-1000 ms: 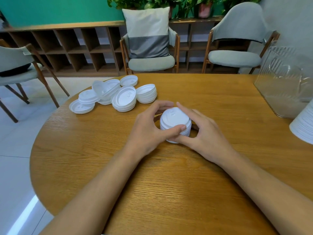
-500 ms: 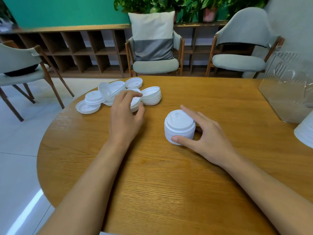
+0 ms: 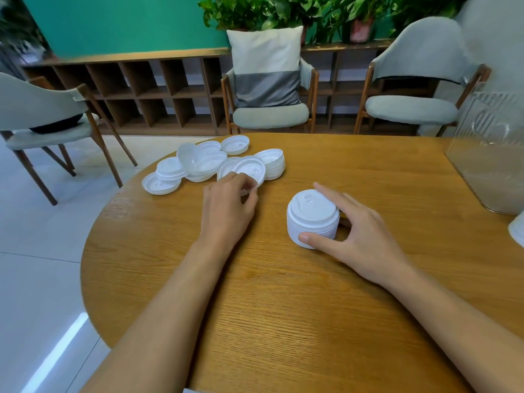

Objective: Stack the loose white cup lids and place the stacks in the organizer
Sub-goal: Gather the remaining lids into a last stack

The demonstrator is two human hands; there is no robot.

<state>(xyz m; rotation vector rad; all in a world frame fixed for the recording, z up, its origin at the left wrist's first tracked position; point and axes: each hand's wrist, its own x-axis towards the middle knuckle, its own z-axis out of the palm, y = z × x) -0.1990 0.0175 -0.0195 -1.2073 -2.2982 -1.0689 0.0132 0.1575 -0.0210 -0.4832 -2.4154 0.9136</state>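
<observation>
A tall stack of white cup lids (image 3: 312, 217) stands near the middle of the round wooden table (image 3: 283, 307). My right hand (image 3: 360, 236) holds it, thumb against its front and fingers curled round its right side. Farther back on the left lies a pile of loose white lids (image 3: 198, 165), some in short stacks. My left hand (image 3: 226, 205) has reached the pile's near edge and its fingers pinch a small tilted stack of lids (image 3: 249, 171). The clear plastic organizer (image 3: 490, 154) stands at the table's right edge.
A white stack of lids (image 3: 517, 231) shows partly at the far right edge, below the organizer. Three chairs (image 3: 269, 109) stand around the table's far side, in front of low wooden shelving (image 3: 156, 89). The table's left edge drops to a tiled floor.
My left hand left the tall stack, moved back and left to the loose pile, and took hold of a small stack there. My right hand stayed on the tall stack.
</observation>
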